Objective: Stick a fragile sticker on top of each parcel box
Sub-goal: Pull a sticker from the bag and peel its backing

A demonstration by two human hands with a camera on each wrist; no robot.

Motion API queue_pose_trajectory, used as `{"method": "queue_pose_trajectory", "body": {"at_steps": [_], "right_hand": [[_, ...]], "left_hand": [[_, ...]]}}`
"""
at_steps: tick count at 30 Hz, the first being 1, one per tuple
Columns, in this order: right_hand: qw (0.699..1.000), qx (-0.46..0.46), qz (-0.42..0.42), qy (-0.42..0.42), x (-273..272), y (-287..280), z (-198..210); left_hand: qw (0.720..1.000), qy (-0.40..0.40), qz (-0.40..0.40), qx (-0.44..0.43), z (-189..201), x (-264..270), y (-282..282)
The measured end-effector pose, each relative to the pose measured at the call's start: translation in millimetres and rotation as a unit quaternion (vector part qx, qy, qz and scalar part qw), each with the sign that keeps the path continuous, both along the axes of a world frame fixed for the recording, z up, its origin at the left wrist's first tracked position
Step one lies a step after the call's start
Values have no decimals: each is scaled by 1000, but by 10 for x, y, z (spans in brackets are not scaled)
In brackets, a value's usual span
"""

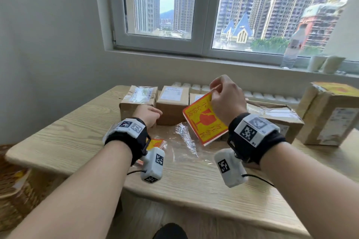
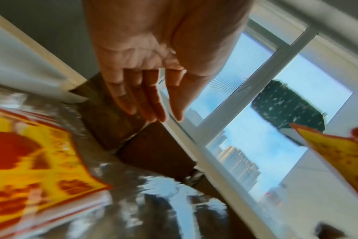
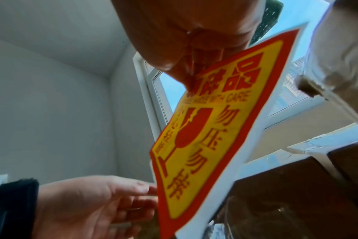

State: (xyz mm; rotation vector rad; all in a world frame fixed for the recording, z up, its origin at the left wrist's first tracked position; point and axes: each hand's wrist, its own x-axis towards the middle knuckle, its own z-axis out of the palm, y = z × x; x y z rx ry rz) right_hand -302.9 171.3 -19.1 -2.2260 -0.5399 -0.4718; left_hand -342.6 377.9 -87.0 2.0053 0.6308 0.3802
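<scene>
Right hand pinches sticker top edge | sticker hangs below grip

Daylight pours through a wide white-framed window — tower blocks and a blue-roofed building outside. Plain grey-white walls meet at the corner. A pale wooden table stands below the sill — a clear bottle on the ledge.

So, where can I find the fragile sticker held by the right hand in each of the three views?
Head: fragile sticker right of centre, hanging from the right hand.
Left wrist: only its corner at the right edge.
Right wrist: large, centre.
Shared landmark: the window.
</scene>
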Motion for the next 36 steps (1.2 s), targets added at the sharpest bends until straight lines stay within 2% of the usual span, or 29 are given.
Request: {"method": "queue_pose_trajectory", "body": {"at_steps": [1,3,6,8,16,21,36], "right_hand": [[1000,13,7,-10,3,-37,34],[999,30,18,-22,-2,-95,88],[999,36,19,-34,-20,-163,114],[998,42,13,-35,-22,-208,108],[998,52,2,-22,50,-331,47],[998,64,2,-20,73,-332,19],[998,64,8,-5,87,-322,-26]], "left_hand": [[998,-45,-11,-42,100,10,-72],[988,-73,-85,-103,306,2,-240],[974,-28,-202,-96,499,-45,-443],[969,-1,-231,-85,483,-53,-467],[968,-15,-210,-135,334,-49,-434],[977,-17,-184,-102,343,-48,-487],[965,-21,-206,-162,335,-58,-496]]}}
